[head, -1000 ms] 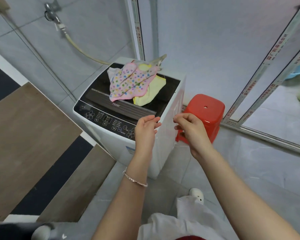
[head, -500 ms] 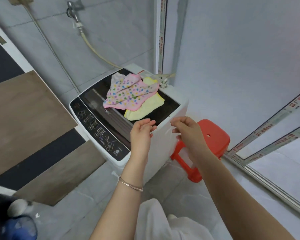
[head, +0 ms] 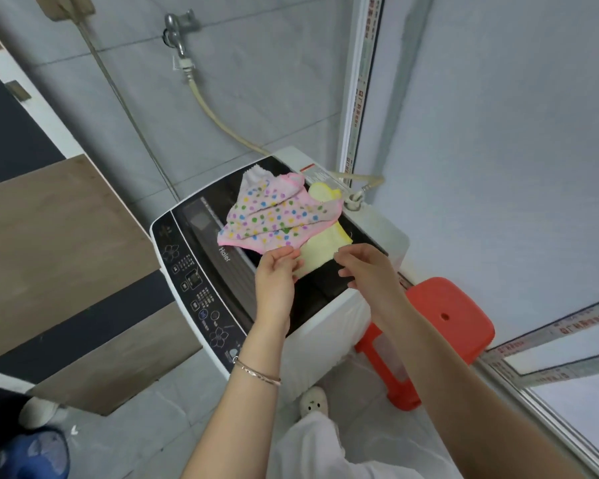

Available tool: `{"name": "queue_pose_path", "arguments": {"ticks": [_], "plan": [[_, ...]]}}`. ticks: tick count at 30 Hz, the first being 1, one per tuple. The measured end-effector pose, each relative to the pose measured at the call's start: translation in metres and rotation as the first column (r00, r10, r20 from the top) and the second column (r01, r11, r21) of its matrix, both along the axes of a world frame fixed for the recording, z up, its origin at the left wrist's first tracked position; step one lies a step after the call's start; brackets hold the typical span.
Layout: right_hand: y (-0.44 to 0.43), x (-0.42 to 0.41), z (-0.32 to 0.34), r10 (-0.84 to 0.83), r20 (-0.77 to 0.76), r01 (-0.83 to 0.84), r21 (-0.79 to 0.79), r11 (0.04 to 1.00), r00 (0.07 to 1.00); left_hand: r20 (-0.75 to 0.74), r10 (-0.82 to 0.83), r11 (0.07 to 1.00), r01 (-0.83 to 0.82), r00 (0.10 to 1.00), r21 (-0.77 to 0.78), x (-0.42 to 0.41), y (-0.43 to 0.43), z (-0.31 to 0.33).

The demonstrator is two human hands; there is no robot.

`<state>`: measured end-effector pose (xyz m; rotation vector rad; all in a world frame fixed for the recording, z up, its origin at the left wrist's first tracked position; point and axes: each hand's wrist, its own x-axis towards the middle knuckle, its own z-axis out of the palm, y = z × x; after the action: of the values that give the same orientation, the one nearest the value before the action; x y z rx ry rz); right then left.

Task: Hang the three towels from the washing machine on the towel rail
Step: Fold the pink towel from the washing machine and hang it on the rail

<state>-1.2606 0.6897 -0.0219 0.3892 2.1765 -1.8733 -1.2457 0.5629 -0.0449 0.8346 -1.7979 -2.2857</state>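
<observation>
pink dotted towel atop yellow towel on washing machine | likely light, limp; take near corners | left hand at hem, pinch unclear | right hand loosely curled, empty

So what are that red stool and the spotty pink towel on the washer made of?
The red stool looks like moulded plastic: one even colour, smooth surface, rounded corners, a small hole in the seat. The spotty pink towel seems to be soft cloth, matte, lying in limp folds with a pink hem. The exact fibre cannot be told.
</observation>
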Motion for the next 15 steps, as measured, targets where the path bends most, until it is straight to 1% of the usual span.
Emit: {"name": "queue_pose_path", "arguments": {"ticks": [4,8,10,12,15], "plan": [[-0.011,-0.047,-0.006,0.031,0.011,-0.031,0.008,0.999,0.999,0.016,0.038,0.999,-0.038,0.999,-0.007,-0.043,-0.017,-0.01],[-0.023,-0.084,-0.016,0.077,0.018,-0.077,0.007,0.997,0.997,0.029,0.036,0.999,-0.036,0.999,-0.021,-0.078,-0.031,-0.019],[-0.028,-0.1,-0.024,0.102,0.021,-0.103,0.041,0.994,0.995,0.046,0.035,0.999,-0.034,0.998,-0.031,-0.092,-0.036,-0.025],[-0.031,-0.113,-0.032,0.142,0.011,-0.143,0.128,0.981,0.99,0.089,-0.002,0.993,0.013,0.996,-0.114,-0.103,-0.039,-0.033],[-0.032,-0.129,-0.042,0.234,0.019,-0.232,0.25,0.94,0.972,0.178,-0.139,0.947,0.183,0.974,-0.264,-0.113,-0.039,-0.049]]}}
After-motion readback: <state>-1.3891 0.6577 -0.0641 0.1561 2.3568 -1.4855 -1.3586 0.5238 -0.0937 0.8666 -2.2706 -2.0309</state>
